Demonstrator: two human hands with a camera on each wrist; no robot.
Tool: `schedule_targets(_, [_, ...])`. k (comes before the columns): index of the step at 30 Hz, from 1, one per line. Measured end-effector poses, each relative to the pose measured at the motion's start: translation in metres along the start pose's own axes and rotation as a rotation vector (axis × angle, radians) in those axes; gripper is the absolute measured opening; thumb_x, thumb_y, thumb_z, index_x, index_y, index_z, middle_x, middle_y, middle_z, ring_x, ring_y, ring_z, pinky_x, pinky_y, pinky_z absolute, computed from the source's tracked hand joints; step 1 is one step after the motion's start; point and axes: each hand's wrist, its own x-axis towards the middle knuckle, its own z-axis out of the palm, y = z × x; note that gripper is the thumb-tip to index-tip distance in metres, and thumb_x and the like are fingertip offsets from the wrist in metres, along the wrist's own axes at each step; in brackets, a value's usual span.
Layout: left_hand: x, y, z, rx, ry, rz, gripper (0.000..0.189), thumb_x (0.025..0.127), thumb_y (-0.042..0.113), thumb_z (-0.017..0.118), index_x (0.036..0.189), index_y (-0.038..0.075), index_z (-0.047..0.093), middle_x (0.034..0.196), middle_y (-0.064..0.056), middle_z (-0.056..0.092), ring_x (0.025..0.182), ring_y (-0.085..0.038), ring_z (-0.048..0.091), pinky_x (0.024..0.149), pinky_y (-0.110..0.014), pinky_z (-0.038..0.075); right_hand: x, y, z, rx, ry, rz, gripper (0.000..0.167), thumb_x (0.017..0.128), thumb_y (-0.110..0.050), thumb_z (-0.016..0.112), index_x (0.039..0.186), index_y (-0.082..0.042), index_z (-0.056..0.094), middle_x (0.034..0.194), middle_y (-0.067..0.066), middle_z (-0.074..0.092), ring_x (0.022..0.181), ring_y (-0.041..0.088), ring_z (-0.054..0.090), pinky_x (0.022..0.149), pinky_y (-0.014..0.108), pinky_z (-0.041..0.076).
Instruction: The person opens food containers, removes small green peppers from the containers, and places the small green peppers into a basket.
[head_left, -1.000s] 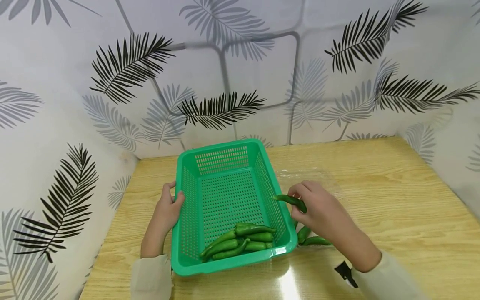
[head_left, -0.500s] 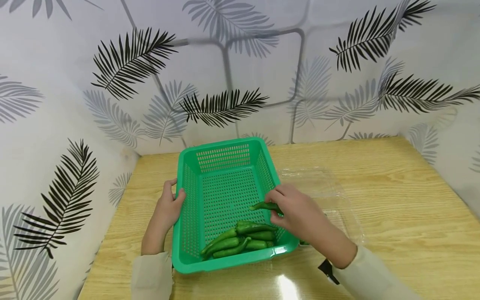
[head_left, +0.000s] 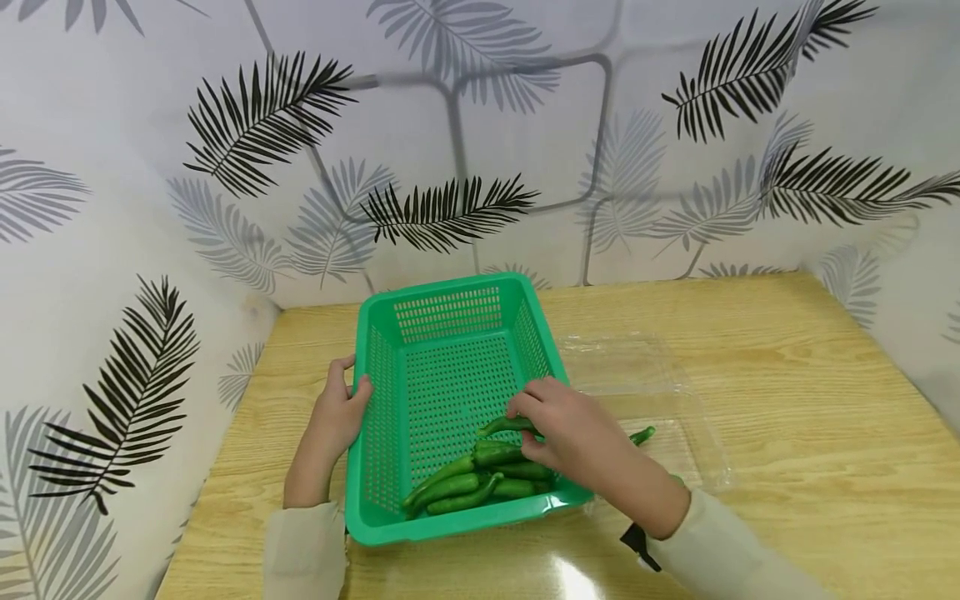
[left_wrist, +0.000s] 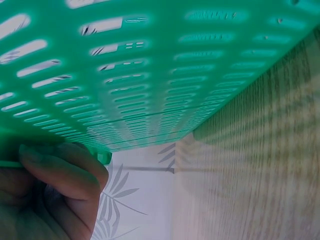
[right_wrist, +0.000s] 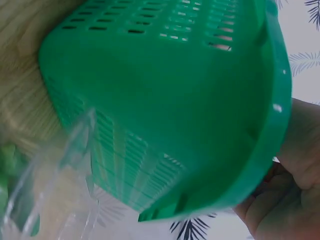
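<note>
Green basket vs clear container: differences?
Colour: the green basket is opaque green; the clear container is see-through.
Handling: the left hand grips the green basket by one side; the clear container lies on the table, ungripped.
Shared: both have green peppers in them.

The counter (head_left: 810,400) was of pale yellow wood, its grain running mostly from side to side, with glare (head_left: 573,575) shining near the front. A green perforated basket (head_left: 457,375) stood on it, and a clear plastic container (head_left: 675,442), partly hidden, lay just to the basket's right.
</note>
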Motion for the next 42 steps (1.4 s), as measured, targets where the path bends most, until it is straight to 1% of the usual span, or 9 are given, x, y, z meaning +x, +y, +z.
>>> schedule_targets(6, [0.001,0.000,0.001,-0.016,0.003,0.001,0.055,0.099,0.033,0.035,0.146,0.012,0.017,0.104,-0.018,0.061,0.069,-0.021,0.059,0.062,-0.033,0.049,0.002,-0.001,0.005,0.038,-0.013,-0.009,0.022,0.073,-0.007,0.070,0.093,-0.014,0.064,0.090,-0.003,0.057,0.086,0.013,0.055,0.055,0.022,0.044])
schedule_targets(11, [0.001,0.003,0.000,-0.017,0.002,-0.001,0.054,0.099,0.032,0.036,0.146,0.013,0.018,0.105,-0.019,0.061,0.069,-0.021,0.060,0.062,-0.033,0.049,0.004,0.002,0.009,0.053,-0.080,0.031,0.022,0.075,-0.007,0.073,0.094,-0.014,0.064,0.090,-0.002,0.057,0.089,0.015,0.056,0.059,0.024,0.047])
schedule_targets(16, [0.001,0.003,0.000,-0.029,0.000,0.004,0.054,0.100,0.032,0.036,0.146,0.012,0.018,0.103,-0.019,0.062,0.068,-0.020,0.060,0.061,-0.033,0.049,0.006,0.004,0.015,0.040,-0.155,0.069,0.023,0.077,-0.006,0.074,0.096,-0.014,0.065,0.091,-0.002,0.058,0.087,0.015,0.056,0.062,0.025,0.048])
schedule_targets(21, [0.001,0.001,0.001,-0.027,0.003,0.006,0.053,0.099,0.032,0.036,0.145,0.012,0.019,0.100,-0.018,0.062,0.068,-0.020,0.060,0.062,-0.033,0.048,0.010,0.006,0.025,0.003,-0.221,0.109,0.022,0.078,-0.006,0.073,0.097,-0.014,0.067,0.093,-0.001,0.060,0.087,0.017,0.057,0.062,0.027,0.048])
schedule_targets(26, [0.001,0.000,0.001,-0.018,0.006,0.012,0.053,0.099,0.031,0.035,0.146,0.012,0.018,0.096,-0.016,0.062,0.066,-0.021,0.059,0.061,-0.034,0.048,0.015,0.006,0.036,-0.032,-0.257,0.125,0.021,0.079,0.000,0.069,0.096,-0.012,0.069,0.092,0.000,0.062,0.086,0.017,0.058,0.060,0.026,0.049])
schedule_targets(32, [0.000,0.000,0.001,-0.018,0.001,0.013,0.054,0.100,0.032,0.035,0.146,0.012,0.017,0.097,-0.016,0.062,0.064,-0.021,0.058,0.059,-0.034,0.048,0.019,0.005,0.043,-0.074,-0.280,0.134,0.021,0.079,0.005,0.065,0.091,-0.012,0.070,0.083,-0.001,0.060,0.075,0.014,0.057,0.051,0.021,0.044])
schedule_targets(35, [-0.001,0.000,0.000,-0.014,0.003,0.010,0.054,0.100,0.032,0.035,0.146,0.011,0.017,0.097,-0.017,0.062,0.065,-0.021,0.059,0.059,-0.034,0.048,0.022,0.005,0.046,-0.079,-0.319,0.134,0.022,0.080,0.008,0.063,0.088,-0.012,0.070,0.080,-0.001,0.060,0.073,0.013,0.057,0.052,0.022,0.044])
schedule_targets(39, [-0.001,0.001,0.000,-0.020,-0.003,0.005,0.055,0.100,0.033,0.035,0.147,0.011,0.016,0.099,-0.017,0.062,0.065,-0.021,0.059,0.059,-0.034,0.048,0.023,0.005,0.051,-0.060,-0.393,0.137,0.023,0.082,0.006,0.062,0.091,-0.013,0.070,0.084,0.000,0.063,0.077,0.014,0.060,0.058,0.023,0.048])
schedule_targets(42, [-0.001,0.001,0.000,-0.024,-0.007,0.006,0.055,0.100,0.032,0.035,0.147,0.011,0.016,0.102,-0.018,0.061,0.065,-0.021,0.059,0.059,-0.034,0.049,0.023,0.004,0.052,-0.055,-0.425,0.143,0.022,0.083,0.005,0.063,0.094,-0.013,0.070,0.087,0.000,0.064,0.078,0.014,0.061,0.060,0.022,0.049])
